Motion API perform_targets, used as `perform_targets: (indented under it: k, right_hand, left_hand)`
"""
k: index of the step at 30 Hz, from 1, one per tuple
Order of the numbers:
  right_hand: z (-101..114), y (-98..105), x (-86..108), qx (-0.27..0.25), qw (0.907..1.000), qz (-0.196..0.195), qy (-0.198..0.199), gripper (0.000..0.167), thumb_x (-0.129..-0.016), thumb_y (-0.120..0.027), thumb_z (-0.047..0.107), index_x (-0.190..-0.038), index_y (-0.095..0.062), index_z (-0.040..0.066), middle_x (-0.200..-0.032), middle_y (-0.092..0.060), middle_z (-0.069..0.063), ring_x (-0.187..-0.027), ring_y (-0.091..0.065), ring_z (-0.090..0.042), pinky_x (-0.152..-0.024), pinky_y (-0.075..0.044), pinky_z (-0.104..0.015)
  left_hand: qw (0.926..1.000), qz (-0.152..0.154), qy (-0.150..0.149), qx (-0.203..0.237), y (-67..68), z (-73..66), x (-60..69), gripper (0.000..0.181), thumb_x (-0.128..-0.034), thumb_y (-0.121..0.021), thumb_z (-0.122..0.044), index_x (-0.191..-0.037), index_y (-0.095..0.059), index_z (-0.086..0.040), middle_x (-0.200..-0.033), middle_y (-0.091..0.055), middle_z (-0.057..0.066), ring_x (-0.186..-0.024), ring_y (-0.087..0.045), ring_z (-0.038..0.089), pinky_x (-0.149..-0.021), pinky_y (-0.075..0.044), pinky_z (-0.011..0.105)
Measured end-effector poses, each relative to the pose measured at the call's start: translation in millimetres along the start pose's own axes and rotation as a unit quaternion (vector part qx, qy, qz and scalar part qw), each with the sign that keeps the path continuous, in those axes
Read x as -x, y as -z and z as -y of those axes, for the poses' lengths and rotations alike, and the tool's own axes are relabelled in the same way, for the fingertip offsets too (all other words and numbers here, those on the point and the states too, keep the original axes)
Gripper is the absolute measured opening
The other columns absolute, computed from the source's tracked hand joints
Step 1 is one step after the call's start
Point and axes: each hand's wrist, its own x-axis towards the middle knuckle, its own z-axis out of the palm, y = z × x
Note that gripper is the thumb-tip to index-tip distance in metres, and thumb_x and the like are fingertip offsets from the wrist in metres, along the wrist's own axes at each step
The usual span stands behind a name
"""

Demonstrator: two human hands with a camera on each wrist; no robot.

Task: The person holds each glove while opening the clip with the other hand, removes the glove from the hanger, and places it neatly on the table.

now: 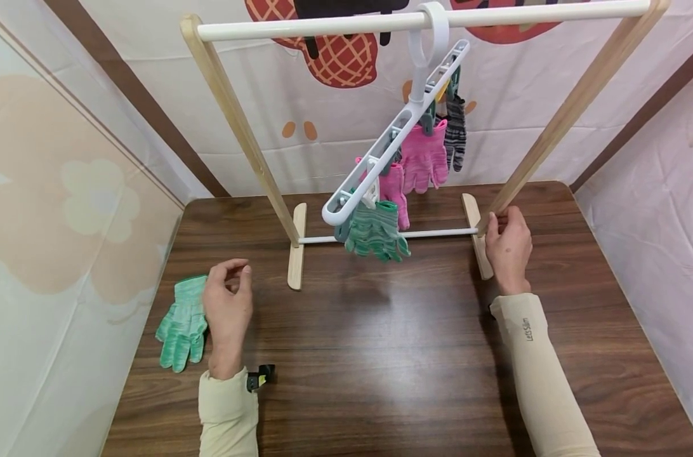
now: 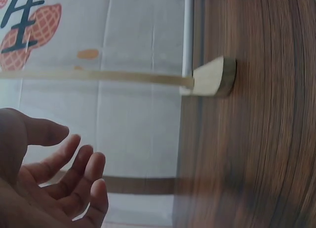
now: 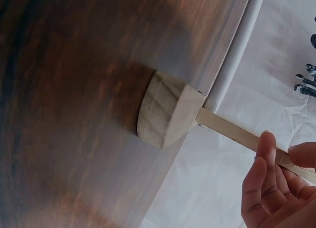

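Note:
My right hand [image 1: 509, 251] pinches the lower part of the right wooden post [image 1: 575, 108] of a small drying rack, just above its foot [image 3: 168, 109]. Thumb and fingers lie on either side of that post in the right wrist view. My left hand [image 1: 228, 304] is in the air with loosely bent fingers and nothing in them, beside a green glove [image 1: 183, 324] on the table. From the rack's white top bar [image 1: 323, 26] hangs a white clip hanger [image 1: 400, 130], turned at an angle. Clipped to it are a green glove [image 1: 377, 228], pink gloves [image 1: 425, 155] and a black-grey glove [image 1: 455, 130].
The rack stands toward the back of a dark wooden table [image 1: 352, 381]. Its left post [image 1: 240, 120] and left foot [image 1: 297, 254] are between my left hand and the hanger. A thin white bar [image 1: 443, 233] joins the posts low down. Printed cloth [image 1: 221, 76] hangs behind.

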Motion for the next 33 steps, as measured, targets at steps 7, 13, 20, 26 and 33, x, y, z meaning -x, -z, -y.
perform_targets:
  k: [7, 13, 20, 26, 33]
  right_hand:
    - [0, -1, 1.6, 0.003, 1.0, 0.002, -0.004, 0.025, -0.106, -0.057, 0.026, -0.111, -0.064, 0.002, -0.105, -0.076, -0.019, -0.092, -0.073, -0.038, -0.08, -0.049, -0.055]
    - [1, -2, 1.9, 0.001, 1.0, 0.002, -0.006, 0.025, -0.106, -0.057, 0.025, -0.111, -0.064, 0.002, -0.106, -0.076, -0.019, -0.093, -0.072, -0.037, -0.082, -0.05, -0.056]
    - [1, -1, 1.7, -0.007, 1.0, -0.005, -0.005, 0.025, -0.106, -0.057, 0.024, -0.111, -0.064, 0.001, -0.106, -0.075, -0.02, -0.094, -0.072, -0.038, -0.083, -0.051, -0.058]
    - [1, -1, 1.3, -0.009, 0.9999, -0.003, -0.006, 0.025, -0.106, -0.057, 0.025, -0.111, -0.064, 0.001, -0.107, -0.075, -0.02, -0.094, -0.072, -0.038, -0.084, -0.05, -0.058]
    - [0, -2, 1.8, -0.008, 0.9999, -0.004, -0.007, 0.025, -0.106, -0.057, 0.024, -0.111, -0.064, 0.001, -0.107, -0.075, -0.02, -0.095, -0.072, -0.039, -0.084, -0.051, -0.058]
  left_hand:
    - [0.9993, 0.032, -0.002, 0.019, -14.0, -12.2, 2.2, 0.019, -0.103, -0.065, -0.014, -0.117, -0.073, -0.004, -0.114, -0.068, 0.015, -0.095, -0.056, 0.004, -0.076, -0.044, 0.015]
    - [0.9968, 0.061, 0.002, 0.053, -26.3, -22.3, 4.0, 0.018, -0.1029, -0.065, -0.014, -0.116, -0.073, -0.005, -0.114, -0.069, 0.013, -0.097, -0.058, 0.006, -0.076, -0.045, 0.015]
    - [0.9916, 0.094, 0.003, 0.089, -42.0, -36.5, 7.1, 0.017, -0.1016, -0.065, -0.01, -0.115, -0.075, -0.006, -0.113, -0.071, 0.012, -0.098, -0.059, 0.008, -0.075, -0.046, 0.014]
    - [0.9872, 0.119, 0.002, 0.106, -52.9, -46.5, 10.7, 0.016, -0.1017, -0.066, -0.01, -0.115, -0.074, -0.007, -0.11, -0.071, 0.011, -0.095, -0.06, 0.01, -0.074, -0.047, 0.013]
    - [0.9819, 0.141, -0.007, 0.125, -64.1, -59.9, 14.2, 0.016, -0.1002, -0.068, -0.01, -0.114, -0.074, -0.007, -0.108, -0.074, 0.013, -0.092, -0.062, 0.013, -0.073, -0.05, 0.014]
